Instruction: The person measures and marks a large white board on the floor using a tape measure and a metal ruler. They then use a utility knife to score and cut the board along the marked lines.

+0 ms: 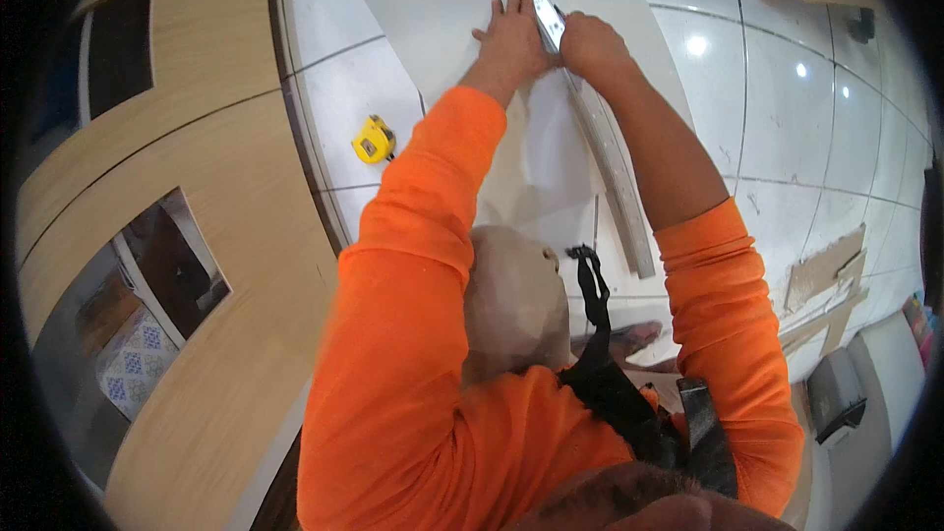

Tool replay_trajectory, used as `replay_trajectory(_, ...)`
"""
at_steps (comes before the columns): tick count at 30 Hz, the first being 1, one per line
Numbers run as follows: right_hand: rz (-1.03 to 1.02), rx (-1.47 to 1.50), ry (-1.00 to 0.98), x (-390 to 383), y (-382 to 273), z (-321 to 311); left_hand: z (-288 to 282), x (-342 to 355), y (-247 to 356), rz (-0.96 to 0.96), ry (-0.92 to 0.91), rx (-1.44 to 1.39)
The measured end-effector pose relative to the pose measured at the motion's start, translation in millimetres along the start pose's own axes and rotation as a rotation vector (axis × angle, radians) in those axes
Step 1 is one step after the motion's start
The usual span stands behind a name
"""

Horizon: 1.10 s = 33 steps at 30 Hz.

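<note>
Two bare hands work close together in the head view, just past twelve o'clock. Our left hand (516,39) has its fingers spread and lies beside and partly against the long metal bar (602,143), seemingly steadying it. Our right hand (593,47), toward one o'clock, is curled tight around a small dark object (560,13); only its tip shows at the bar's edge, so we cannot tell what kind it is.

The bar slants from the upper rim at twelve o'clock, passes under or beside our hands, and ends just past three o'clock, nearer the middle. Its upper part lies across a pale sheet (413,5), which rests on the white tiled floor (339,138). As for progress, we judge the bar to be laid in position and our hands set along it. The sheet looks whole where we see it; no finished line or parted edge shows beside the bar, so the work along it seems unfinished, though our hands hide the spot that matters and we cannot measure what is left.

A yellow tape measure (374,141) sits unheld between ten and eleven o'clock. Broken brown board pieces (824,270) lie at three o'clock, well apart from our hands.
</note>
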State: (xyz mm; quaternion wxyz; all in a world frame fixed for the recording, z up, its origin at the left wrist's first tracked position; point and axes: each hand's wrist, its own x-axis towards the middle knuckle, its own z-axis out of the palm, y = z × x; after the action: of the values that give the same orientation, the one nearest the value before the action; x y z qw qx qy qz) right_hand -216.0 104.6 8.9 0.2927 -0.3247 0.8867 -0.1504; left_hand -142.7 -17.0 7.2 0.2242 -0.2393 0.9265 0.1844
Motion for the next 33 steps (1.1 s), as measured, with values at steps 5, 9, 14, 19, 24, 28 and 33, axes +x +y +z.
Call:
replay_trajectory(5, 0.079, -0.001, -0.003, -39, 11, 3, 5, 6, 2, 0.0, 0.003, 0.029)
replay_trajectory(9, 0.145, -0.054, -0.046, -93, 33, 20, 8, 9, -1, 0.009, 0.028, 0.054)
replay_trajectory(14, 0.249, -0.044, -0.188, -205, 65, 40, 5, 7, 0, 0.007, -0.002, 0.055)
replay_trajectory(19, 0.316, -0.156, -0.413, -367, 152, 91, 3, 4, 2, 0.02, 0.015, 0.022)
replay_trajectory(24, 0.285, 0.013, -0.094, -283, 107, 10, -4, 5, -1, 0.009, -0.018, -0.024)
replay_trajectory(28, 0.118, 0.016, 0.052, -128, 87, 26, -11, 6, 6, 0.017, -0.03, -0.039)
replay_trajectory(33, 0.15, 0.107, 0.053, -16, 19, 2, -11, 1, 5, 0.0, -0.046, -0.057)
